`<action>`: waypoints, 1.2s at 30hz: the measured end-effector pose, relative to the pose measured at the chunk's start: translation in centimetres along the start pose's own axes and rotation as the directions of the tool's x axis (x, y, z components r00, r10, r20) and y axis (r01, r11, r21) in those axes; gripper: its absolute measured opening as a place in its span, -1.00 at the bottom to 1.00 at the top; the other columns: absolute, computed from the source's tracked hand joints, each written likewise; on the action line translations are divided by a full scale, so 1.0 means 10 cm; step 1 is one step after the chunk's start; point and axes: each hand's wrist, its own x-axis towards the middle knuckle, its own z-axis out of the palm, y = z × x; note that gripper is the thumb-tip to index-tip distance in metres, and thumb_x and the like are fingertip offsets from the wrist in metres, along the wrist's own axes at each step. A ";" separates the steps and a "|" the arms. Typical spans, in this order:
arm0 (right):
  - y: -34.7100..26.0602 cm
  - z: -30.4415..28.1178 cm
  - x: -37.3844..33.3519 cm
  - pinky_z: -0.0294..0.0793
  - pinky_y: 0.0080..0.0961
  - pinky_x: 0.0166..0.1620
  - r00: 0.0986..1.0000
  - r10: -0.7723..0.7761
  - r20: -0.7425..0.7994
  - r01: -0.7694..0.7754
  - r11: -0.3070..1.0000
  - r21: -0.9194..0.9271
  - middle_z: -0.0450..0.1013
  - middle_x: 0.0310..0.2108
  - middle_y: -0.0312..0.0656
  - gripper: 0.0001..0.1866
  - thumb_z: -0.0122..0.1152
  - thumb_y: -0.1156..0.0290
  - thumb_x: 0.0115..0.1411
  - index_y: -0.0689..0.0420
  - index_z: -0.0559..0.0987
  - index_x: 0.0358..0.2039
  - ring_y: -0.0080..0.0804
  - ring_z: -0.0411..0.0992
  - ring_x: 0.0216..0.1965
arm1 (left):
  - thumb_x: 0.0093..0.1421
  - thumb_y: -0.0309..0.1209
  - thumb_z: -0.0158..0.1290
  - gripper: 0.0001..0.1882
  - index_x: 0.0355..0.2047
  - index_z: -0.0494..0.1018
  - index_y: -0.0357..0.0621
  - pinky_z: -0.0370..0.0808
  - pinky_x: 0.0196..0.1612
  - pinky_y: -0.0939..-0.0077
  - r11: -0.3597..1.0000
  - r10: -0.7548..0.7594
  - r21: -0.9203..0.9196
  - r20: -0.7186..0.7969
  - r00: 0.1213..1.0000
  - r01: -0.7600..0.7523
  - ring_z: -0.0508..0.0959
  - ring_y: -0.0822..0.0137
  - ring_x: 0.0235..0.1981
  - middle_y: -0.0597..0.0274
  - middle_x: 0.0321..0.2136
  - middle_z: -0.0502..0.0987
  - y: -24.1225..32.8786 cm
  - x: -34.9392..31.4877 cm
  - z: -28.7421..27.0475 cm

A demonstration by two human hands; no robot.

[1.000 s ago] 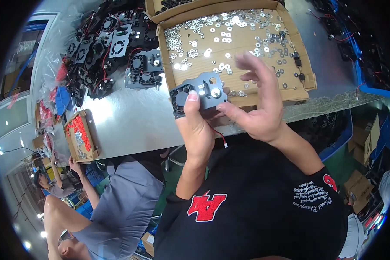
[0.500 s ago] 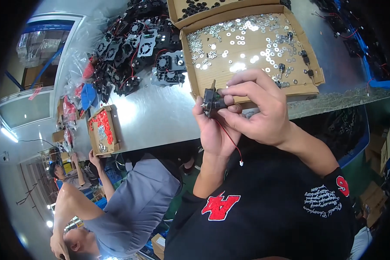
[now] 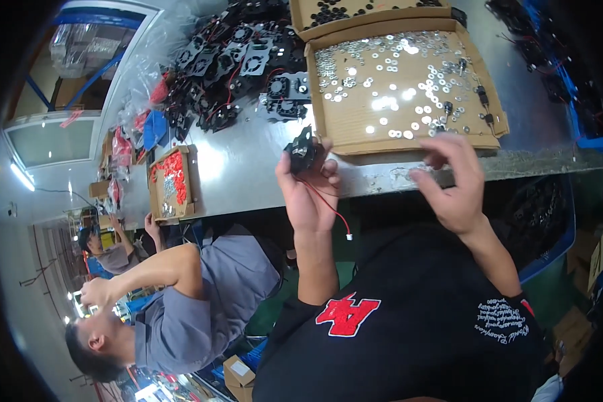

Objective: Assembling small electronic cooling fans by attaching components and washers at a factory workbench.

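My left hand (image 3: 308, 197) is closed around a small black part (image 3: 303, 153), held up in front of the cardboard tray's near left corner. From the part a thin red wire hangs down past my wrist, ending in a white plug (image 3: 349, 236). My right hand (image 3: 454, 181) is apart from it, by the tray's near edge, with thumb and fingers spread and nothing seen between them. The shallow cardboard tray (image 3: 355, 144) holds many loose metal washers (image 3: 388, 104) and several small black knob-like pieces with metal shafts (image 3: 447, 108) at its right side.
Black fan assemblies (image 3: 248, 67) with red wires are heaped left of the tray. Another cardboard tray (image 3: 382, 19) with black rings adjoins its far side. A smaller box (image 3: 193, 181) of red pieces lies at left, near a seated co-worker (image 3: 214, 288). A blue bin (image 3: 549, 254) stands below right.
My right hand has let go of the black part and moved right, to the tray's near edge. My left hand still holds the part, now tilted differently. The co-worker's raised arm has shifted.
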 end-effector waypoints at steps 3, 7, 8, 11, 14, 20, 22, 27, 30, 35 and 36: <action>0.02 -0.09 -0.08 0.46 -0.56 -0.21 0.996 0.086 -0.038 -0.088 0.995 -0.043 0.43 -0.15 -0.14 -0.66 0.31 0.59 0.06 0.23 0.55 -0.10 -0.46 0.44 -0.32 | 0.40 -0.04 -0.17 -0.52 0.09 0.36 -0.16 0.48 -0.38 0.56 0.999 -0.004 -0.052 0.033 0.999 0.005 0.53 0.39 -0.34 0.16 -0.07 0.52 0.24 0.09 -0.22; 0.14 -0.12 -0.11 0.45 -0.56 -0.26 0.990 0.114 -0.080 -0.117 0.993 -0.034 0.44 -0.17 -0.12 -0.69 0.32 0.57 0.08 0.27 0.55 -0.13 -0.45 0.44 -0.35 | 0.39 -0.13 -0.12 -0.53 0.13 0.28 -0.22 0.57 -0.26 0.48 0.975 -0.090 -0.203 0.038 0.995 0.095 0.55 0.40 -0.28 0.20 -0.02 0.47 0.41 0.19 -0.37; 0.16 -0.11 -0.09 0.46 -0.55 -0.25 0.994 0.082 -0.075 -0.086 0.995 -0.058 0.45 -0.18 -0.11 -0.71 0.30 0.59 0.09 0.28 0.55 -0.14 -0.46 0.44 -0.35 | 0.40 -0.12 -0.15 -0.51 0.14 0.30 -0.24 0.61 -0.24 0.48 0.966 -0.094 -0.242 -0.016 0.995 0.087 0.56 0.42 -0.28 0.20 -0.04 0.48 0.43 0.20 -0.38; 0.21 -0.07 -0.07 0.45 -0.56 -0.26 0.995 0.072 -0.071 -0.077 0.994 -0.078 0.45 -0.19 -0.11 -0.73 0.30 0.59 0.10 0.28 0.55 -0.15 -0.46 0.44 -0.37 | 0.38 -0.12 -0.12 -0.50 0.15 0.27 -0.26 0.63 -0.22 0.43 0.913 -0.151 -0.381 0.019 0.988 0.147 0.58 0.45 -0.26 0.26 -0.04 0.48 0.48 0.21 -0.40; 0.22 -0.05 -0.06 0.45 -0.58 -0.29 0.994 0.077 -0.082 -0.084 0.993 -0.088 0.46 -0.19 -0.11 -0.75 0.28 0.61 0.10 0.27 0.56 -0.16 -0.47 0.43 -0.40 | 0.37 -0.17 -0.09 -0.55 0.12 0.29 -0.21 0.61 -0.25 0.48 0.863 -0.193 -0.465 0.056 0.980 0.196 0.60 0.48 -0.30 0.31 -0.04 0.50 0.49 0.23 -0.44; 0.31 -0.06 -0.10 0.45 -0.61 -0.31 0.996 0.044 -0.083 -0.053 0.993 -0.109 0.46 -0.17 -0.09 -0.74 0.27 0.66 0.09 0.26 0.57 -0.16 -0.49 0.42 -0.41 | 0.37 -0.13 -0.11 -0.51 0.16 0.26 -0.21 0.62 -0.32 0.53 0.889 -0.154 -0.433 0.018 0.988 0.147 0.60 0.50 -0.35 0.27 -0.06 0.53 0.56 0.32 -0.62; 0.32 -0.06 -0.10 0.45 -0.62 -0.32 0.997 0.037 -0.071 -0.044 0.993 -0.105 0.46 -0.17 -0.08 -0.73 0.27 0.67 0.09 0.27 0.57 -0.16 -0.49 0.42 -0.41 | 0.38 -0.09 -0.12 -0.46 0.18 0.24 -0.27 0.62 -0.33 0.53 0.925 -0.109 -0.369 -0.015 0.994 0.096 0.60 0.49 -0.33 0.24 -0.03 0.51 0.66 0.34 -0.70; 0.37 -0.04 -0.07 0.46 -0.63 -0.36 0.996 0.012 -0.086 -0.021 0.995 -0.100 0.47 -0.18 -0.04 -0.73 0.27 0.70 0.07 0.28 0.57 -0.17 -0.47 0.42 -0.40 | 0.39 -0.02 -0.16 -0.36 0.22 0.18 -0.36 0.63 -0.33 0.57 0.977 -0.008 -0.211 -0.153 0.988 -0.025 0.59 0.46 -0.28 0.13 0.10 0.44 0.78 0.36 -0.65; 0.40 -0.05 -0.07 0.48 -0.62 -0.38 0.995 -0.017 -0.099 0.004 0.992 -0.127 0.47 -0.19 -0.04 -0.72 0.27 0.71 0.06 0.28 0.58 -0.17 -0.47 0.43 -0.39 | 0.39 -0.06 -0.15 -0.38 0.20 0.21 -0.38 0.63 -0.30 0.56 0.993 -0.018 -0.117 -0.184 0.983 -0.004 0.60 0.43 -0.27 0.06 0.08 0.46 0.86 0.36 -0.61; 0.34 -0.17 -0.14 0.50 -0.49 -0.25 0.998 0.004 -0.066 -0.017 0.980 -0.197 0.48 -0.18 0.00 -0.73 0.26 0.71 0.05 0.28 0.56 -0.19 -0.25 0.48 -0.29 | 0.31 -0.29 0.03 -0.58 0.06 0.34 -0.33 0.65 -0.28 0.42 0.758 0.353 0.648 -0.499 0.791 0.070 0.64 0.14 -0.21 -0.01 -0.06 0.51 0.85 0.35 -0.54; 0.39 -0.17 -0.15 0.51 -0.39 -0.22 0.992 -0.115 -0.050 0.095 0.948 -0.304 0.50 -0.25 -0.01 -0.72 0.27 0.70 0.00 0.26 0.57 -0.21 -0.15 0.49 -0.26 | 0.27 -0.34 0.10 -0.59 0.03 0.32 -0.33 0.66 -0.31 0.36 0.618 0.455 0.784 -0.425 0.782 0.066 0.63 0.07 -0.20 0.02 -0.08 0.49 0.81 0.31 -0.42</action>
